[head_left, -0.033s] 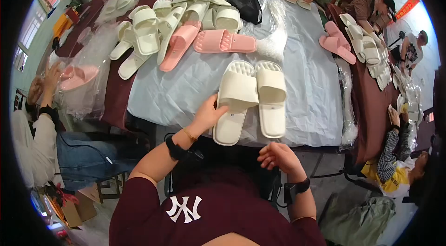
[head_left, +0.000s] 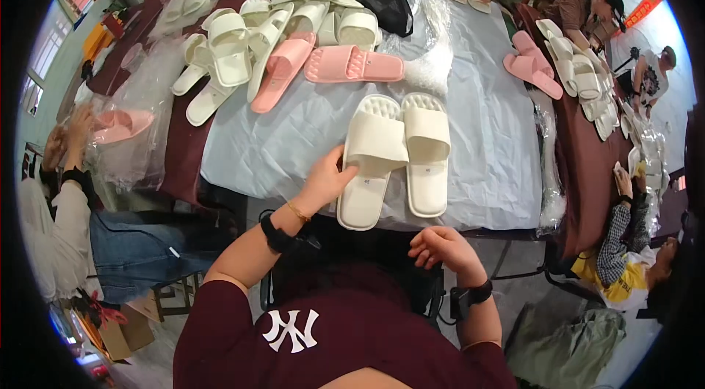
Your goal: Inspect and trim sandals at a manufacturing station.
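A pair of cream slippers lies side by side in front of me, toes pointing away. My left hand (head_left: 330, 179) grips the side of the left slipper (head_left: 363, 202), its thumb over the inside below the strap. The right slipper (head_left: 427, 194) lies against it, untouched by my fingers. At the table's near edge, just below that slipper's heel, my right hand (head_left: 444, 248) is raised with loosely bent fingers and nothing in them. Farther up the table are a heap of white slippers (head_left: 229, 47) and two pink slippers (head_left: 352, 66).
A light plastic sheet (head_left: 485, 139) covers the table. A black bag (head_left: 385, 7) and clear wrap (head_left: 433, 69) lie toward the back. At left, another person's hands (head_left: 77, 128) handle a bagged pink slipper (head_left: 125, 124). More slippers (head_left: 584, 80) cover the right-hand table, with people around.
The right slipper has turned very slightly, its heel shifting a little to the left. Both my hands stay almost where they were.
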Demonstrator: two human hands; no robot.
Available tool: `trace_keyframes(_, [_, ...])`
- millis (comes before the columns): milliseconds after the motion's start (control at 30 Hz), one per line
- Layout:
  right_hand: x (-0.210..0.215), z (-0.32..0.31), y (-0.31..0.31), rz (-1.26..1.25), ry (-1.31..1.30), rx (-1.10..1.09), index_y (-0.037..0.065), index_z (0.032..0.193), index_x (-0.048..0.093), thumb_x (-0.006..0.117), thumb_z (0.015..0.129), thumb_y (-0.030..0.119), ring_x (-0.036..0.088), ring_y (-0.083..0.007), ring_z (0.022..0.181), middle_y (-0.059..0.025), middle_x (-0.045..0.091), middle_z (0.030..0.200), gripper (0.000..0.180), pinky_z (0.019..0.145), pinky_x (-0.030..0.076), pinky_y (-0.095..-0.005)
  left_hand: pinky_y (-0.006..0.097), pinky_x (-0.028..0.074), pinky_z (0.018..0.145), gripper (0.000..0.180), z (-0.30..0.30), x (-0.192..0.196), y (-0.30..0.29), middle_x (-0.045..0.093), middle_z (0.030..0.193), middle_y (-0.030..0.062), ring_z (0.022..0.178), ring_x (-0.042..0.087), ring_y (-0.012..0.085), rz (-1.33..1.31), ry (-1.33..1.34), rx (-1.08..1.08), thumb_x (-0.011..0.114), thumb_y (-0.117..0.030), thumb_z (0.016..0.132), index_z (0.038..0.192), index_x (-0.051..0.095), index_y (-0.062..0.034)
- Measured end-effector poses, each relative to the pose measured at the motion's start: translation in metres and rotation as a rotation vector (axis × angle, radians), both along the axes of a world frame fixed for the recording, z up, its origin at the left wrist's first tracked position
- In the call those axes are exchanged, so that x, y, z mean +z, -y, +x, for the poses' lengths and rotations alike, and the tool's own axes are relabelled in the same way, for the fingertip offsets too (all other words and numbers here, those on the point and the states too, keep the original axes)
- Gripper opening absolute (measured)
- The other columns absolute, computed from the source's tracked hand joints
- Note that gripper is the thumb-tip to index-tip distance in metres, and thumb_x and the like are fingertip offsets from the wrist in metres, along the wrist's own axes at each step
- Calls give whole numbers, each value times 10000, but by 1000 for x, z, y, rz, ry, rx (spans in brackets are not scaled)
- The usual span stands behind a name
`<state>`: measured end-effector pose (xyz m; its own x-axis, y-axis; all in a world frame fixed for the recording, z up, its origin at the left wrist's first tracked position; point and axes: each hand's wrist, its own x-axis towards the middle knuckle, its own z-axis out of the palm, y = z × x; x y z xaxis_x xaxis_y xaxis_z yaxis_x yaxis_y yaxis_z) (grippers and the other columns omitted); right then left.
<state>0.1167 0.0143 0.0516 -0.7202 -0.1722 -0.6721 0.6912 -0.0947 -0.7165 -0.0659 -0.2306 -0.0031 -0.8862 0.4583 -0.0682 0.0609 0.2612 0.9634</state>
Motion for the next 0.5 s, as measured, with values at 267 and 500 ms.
trace_keyframes(267, [-21, -69, -46, 948, -822, -425, 12, 1191, 535, 636, 793, 100, 567, -212, 811, -146, 588, 963, 420, 674, 473, -308, 442, 479, 720, 429, -6, 6, -10, 620, 884, 189, 794, 592, 374, -266, -613, 122, 619, -204, 810, 1163, 527, 22])
trace_keyframes(500, [-56, -122, -57, 1256, -835, -196, 54, 1256, 468, 584, 755, 27, 551, -390, 866, -218, 549, 991, 515, 782, 469, -437, 438, 481, 699, 364, -5, 17, -20, 623, 888, 206, 801, 604, 364, -300, -385, 59, 634, -248, 827, 1054, 570, 29])
